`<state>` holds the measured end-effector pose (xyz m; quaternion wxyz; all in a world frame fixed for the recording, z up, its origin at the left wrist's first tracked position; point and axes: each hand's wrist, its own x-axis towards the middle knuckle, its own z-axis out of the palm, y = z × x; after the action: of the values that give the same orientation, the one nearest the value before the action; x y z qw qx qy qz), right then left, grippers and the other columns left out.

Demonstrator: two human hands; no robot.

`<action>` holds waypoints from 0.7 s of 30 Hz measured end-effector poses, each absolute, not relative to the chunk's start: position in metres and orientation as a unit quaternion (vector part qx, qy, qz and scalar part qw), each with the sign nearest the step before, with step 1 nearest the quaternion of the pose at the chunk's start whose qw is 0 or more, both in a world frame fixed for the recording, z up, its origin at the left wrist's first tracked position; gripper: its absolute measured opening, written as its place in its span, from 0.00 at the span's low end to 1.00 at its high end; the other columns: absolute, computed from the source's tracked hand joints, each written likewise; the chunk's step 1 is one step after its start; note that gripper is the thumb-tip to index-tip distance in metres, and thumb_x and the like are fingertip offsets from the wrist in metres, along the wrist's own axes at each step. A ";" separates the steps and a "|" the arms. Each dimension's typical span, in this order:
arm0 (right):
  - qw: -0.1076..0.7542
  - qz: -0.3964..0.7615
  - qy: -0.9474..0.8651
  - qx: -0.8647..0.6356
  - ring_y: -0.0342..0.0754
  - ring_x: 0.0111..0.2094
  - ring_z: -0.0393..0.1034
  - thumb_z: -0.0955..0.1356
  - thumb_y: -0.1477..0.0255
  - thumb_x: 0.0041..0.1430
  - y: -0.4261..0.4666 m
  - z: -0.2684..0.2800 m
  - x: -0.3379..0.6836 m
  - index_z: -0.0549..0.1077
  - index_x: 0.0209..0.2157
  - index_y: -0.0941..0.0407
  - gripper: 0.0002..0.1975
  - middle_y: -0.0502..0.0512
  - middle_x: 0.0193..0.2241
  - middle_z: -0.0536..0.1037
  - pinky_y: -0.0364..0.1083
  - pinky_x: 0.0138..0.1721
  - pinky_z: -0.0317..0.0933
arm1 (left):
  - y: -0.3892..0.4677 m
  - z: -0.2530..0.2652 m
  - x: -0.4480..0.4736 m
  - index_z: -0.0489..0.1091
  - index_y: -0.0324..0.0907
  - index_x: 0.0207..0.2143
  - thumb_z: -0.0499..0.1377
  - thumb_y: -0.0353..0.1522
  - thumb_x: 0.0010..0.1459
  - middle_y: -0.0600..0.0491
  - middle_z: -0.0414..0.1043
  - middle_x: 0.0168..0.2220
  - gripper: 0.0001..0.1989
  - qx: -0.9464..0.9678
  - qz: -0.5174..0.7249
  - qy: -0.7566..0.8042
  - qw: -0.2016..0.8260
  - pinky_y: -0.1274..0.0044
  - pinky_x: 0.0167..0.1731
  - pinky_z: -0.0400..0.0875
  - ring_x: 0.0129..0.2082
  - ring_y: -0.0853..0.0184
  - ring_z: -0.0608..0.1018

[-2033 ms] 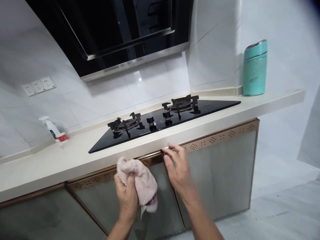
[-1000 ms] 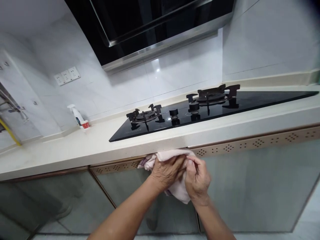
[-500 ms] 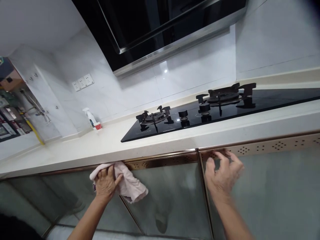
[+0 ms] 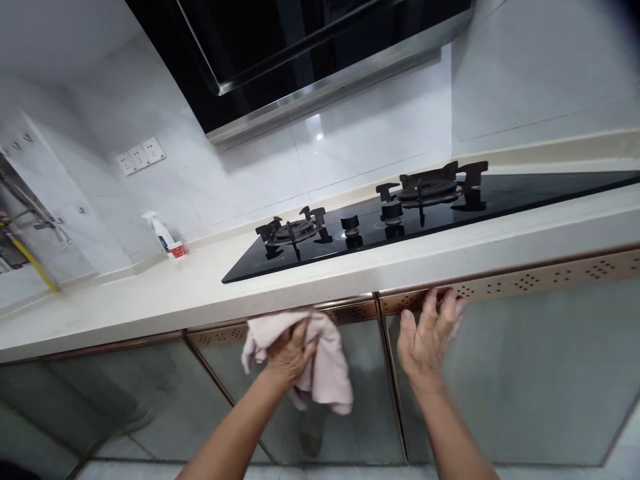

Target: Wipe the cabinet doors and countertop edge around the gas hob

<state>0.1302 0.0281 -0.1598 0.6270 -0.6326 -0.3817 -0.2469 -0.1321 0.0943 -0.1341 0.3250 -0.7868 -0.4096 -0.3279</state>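
A pale pink cloth (image 4: 327,360) is bunched under my left hand (image 4: 290,357), which presses it against the upper part of a glass cabinet door (image 4: 365,387). Loose folds of the cloth hang down to the right of the hand. My right hand (image 4: 430,337) holds nothing. Its fingers are spread, with the tips at the copper-coloured perforated strip (image 4: 525,282) along the top of the neighbouring door.
Above the doors runs a white countertop (image 4: 150,293) with a black gas hob (image 4: 320,250) set in it. A spray bottle (image 4: 161,232) and a small red-and-white cup (image 4: 177,250) stand at the back left. A black range hood (image 4: 300,60) overhangs the hob.
My left hand has slid rightward along the cabinet front with the cloth. My right hand has come closer to the perforated strip. The view has shifted slightly to the right.
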 end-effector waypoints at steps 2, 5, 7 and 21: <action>0.626 -0.241 -0.387 -0.633 0.65 0.70 0.29 0.57 0.63 0.69 0.026 -0.162 0.133 0.41 0.71 0.52 0.33 0.66 0.70 0.39 0.75 0.61 0.39 | 0.086 -0.133 -0.084 0.67 0.49 0.59 0.60 0.43 0.57 0.45 0.69 0.55 0.27 -0.813 -0.321 -0.359 0.329 0.62 0.56 0.67 0.55 0.52 0.70; 0.621 -0.237 -0.398 -0.632 0.65 0.70 0.29 0.57 0.62 0.69 0.022 -0.165 0.137 0.40 0.71 0.51 0.33 0.64 0.70 0.38 0.76 0.61 0.39 | 0.070 -0.128 -0.023 0.61 0.49 0.64 0.58 0.42 0.60 0.47 0.67 0.60 0.29 -0.846 -0.306 -0.293 0.324 0.64 0.58 0.66 0.58 0.55 0.69; 0.619 -0.235 -0.404 -0.631 0.65 0.70 0.29 0.56 0.62 0.68 0.020 -0.166 0.139 0.41 0.70 0.50 0.33 0.63 0.71 0.38 0.76 0.61 0.39 | 0.060 -0.125 0.004 0.58 0.48 0.65 0.54 0.41 0.63 0.48 0.62 0.64 0.29 -0.861 -0.293 -0.264 0.322 0.67 0.60 0.64 0.62 0.58 0.66; 0.623 -0.258 -0.406 -0.617 0.68 0.70 0.32 0.58 0.62 0.68 0.020 -0.170 0.141 0.46 0.70 0.54 0.32 0.65 0.70 0.41 0.75 0.61 0.40 | 0.105 -0.127 -0.159 0.67 0.58 0.59 0.57 0.52 0.58 0.51 0.71 0.57 0.28 -0.788 -0.248 -0.296 0.479 0.63 0.65 0.46 0.63 0.52 0.61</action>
<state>0.1405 0.0203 -0.1702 0.6229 -0.6170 -0.4059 -0.2577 -0.1591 0.1054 -0.1269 0.4793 -0.7884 -0.2959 -0.2475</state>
